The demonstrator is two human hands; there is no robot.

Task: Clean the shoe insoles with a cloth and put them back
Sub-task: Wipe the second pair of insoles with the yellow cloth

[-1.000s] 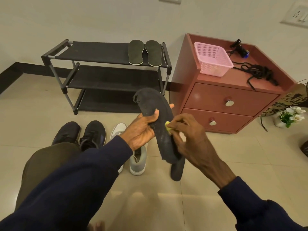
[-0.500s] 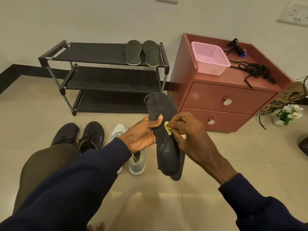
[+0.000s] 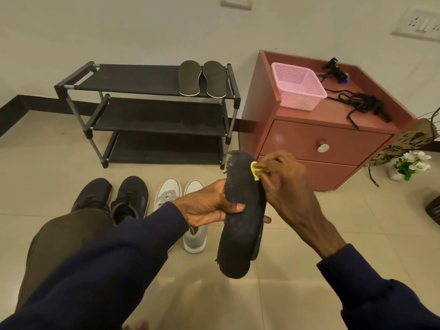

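A worn black insole (image 3: 239, 232) stands nearly upright in front of me, and a second dark insole shows just behind its right edge. My left hand (image 3: 207, 206) grips them at the middle, thumb across the front. My right hand (image 3: 285, 186) pinches a small yellow cloth (image 3: 255, 170) against the upper right edge of the front insole. Two more dark insoles (image 3: 202, 78) lie side by side on the top shelf of the shoe rack (image 3: 147, 103). Black sneakers (image 3: 114, 198) and grey-white sneakers (image 3: 181, 198) stand on the floor below my hands.
A reddish two-drawer cabinet (image 3: 316, 141) stands right of the rack, with a pink basket (image 3: 297, 85) and black cords (image 3: 362, 103) on top. A small white flower pot (image 3: 409, 165) and a paper bag (image 3: 404, 144) sit at the far right. My knee (image 3: 69, 236) is at lower left.
The insole turned more upright and came lower and closer to me. My right hand slid the yellow cloth from the insole's middle up to its upper end.
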